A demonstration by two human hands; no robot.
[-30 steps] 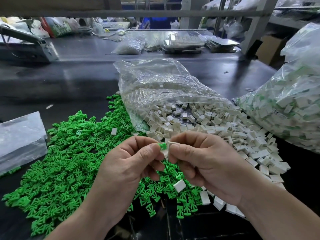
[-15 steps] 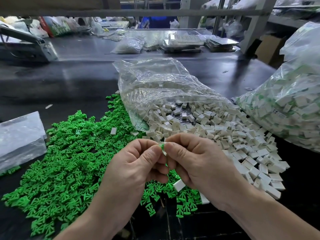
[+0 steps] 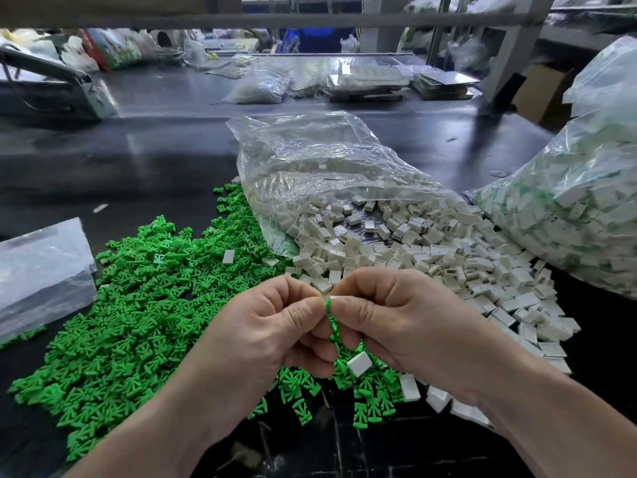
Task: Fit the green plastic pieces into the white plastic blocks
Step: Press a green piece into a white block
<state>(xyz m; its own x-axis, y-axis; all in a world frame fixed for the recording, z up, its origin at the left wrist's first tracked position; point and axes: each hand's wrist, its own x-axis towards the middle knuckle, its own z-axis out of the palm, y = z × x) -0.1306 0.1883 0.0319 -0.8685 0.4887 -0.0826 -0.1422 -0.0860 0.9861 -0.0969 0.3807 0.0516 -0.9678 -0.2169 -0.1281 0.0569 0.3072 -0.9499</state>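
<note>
The left hand and right hand meet at the fingertips above the surface, pinching one green piece against a mostly hidden white block. Green pieces lie left; white blocks spill from a bag.

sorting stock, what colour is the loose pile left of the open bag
The loose pile is bright green; head view.

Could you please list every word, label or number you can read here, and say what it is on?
No text is legible.
Print on the red and green bag at the far back left: too blurred to read.
</note>
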